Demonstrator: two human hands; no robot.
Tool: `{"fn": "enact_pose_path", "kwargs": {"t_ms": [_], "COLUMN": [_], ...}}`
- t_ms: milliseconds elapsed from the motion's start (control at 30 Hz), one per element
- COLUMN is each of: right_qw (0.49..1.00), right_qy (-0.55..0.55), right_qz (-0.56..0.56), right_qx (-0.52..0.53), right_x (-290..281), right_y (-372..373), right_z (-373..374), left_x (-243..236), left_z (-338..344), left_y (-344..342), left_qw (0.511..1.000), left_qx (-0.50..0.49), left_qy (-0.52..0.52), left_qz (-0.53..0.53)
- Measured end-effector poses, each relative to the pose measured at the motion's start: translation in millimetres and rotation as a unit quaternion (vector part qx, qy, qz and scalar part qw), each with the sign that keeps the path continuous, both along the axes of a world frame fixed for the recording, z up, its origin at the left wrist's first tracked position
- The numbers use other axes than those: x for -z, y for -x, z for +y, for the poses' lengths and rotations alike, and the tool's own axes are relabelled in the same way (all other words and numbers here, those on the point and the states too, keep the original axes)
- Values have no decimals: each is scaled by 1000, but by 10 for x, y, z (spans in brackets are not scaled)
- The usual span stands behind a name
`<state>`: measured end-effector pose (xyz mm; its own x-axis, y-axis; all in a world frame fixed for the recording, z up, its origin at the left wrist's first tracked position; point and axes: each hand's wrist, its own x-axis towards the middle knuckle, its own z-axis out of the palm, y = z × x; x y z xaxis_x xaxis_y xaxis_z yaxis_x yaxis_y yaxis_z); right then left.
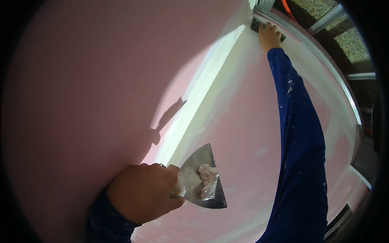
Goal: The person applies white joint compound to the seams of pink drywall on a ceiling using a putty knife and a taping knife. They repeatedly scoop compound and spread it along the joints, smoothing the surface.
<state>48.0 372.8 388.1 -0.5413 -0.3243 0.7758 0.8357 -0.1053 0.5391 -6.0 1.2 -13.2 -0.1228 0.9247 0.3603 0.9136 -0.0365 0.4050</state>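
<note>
My left hand (pixel 142 190) is closed round the handle of a wide metal putty knife (pixel 193 168). A lump of pale pinkish filler (pixel 208 182) sits on its blade, and smears of it show near the handle. At the far upper end of the pink wallboard (pixel 243 141), my right hand (pixel 269 37) grips a dark flat scraper (pixel 255 25), pressed near the corner under a metal edge. My fingers cover most of this scraper. A pale band of filler (pixel 190 117) runs along the inside corner between the two boards.
Another pink board (pixel 93 89) rises close on the left, with a shadow across it. A curved-looking metal channel (pixel 344 81) bounds the right side. Beyond it are metal studs (pixel 327 18), speckled grey-green material (pixel 352 44) and an orange cable (pixel 288 10).
</note>
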Motion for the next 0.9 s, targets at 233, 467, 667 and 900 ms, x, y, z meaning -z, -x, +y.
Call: {"fn": "enact_pose_path", "kwargs": {"t_ms": [233,467,667,900], "right_qw": [992,783,659,587], "right_qy": [97,415,514,567], "right_qz": [-59,-66,-193,-354], "right_qx": [-49,-460,-515,-455], "right_x": [844,1862,3096,3630], "right_y": [-371,-1659,-2108,-1958], "right_z": [-351,-1408,-2023,-2283], "left_x": [37,101,373,557], "left_z": [-9,1,146,296], "left_y": [-49,-105,-194,-184], "left_qw": [1000,992,970,951], "left_qx": [-21,34,38,60], "left_qy": [-17,-92,-213,-285], "left_qz": [3,-83,-113,-104]}}
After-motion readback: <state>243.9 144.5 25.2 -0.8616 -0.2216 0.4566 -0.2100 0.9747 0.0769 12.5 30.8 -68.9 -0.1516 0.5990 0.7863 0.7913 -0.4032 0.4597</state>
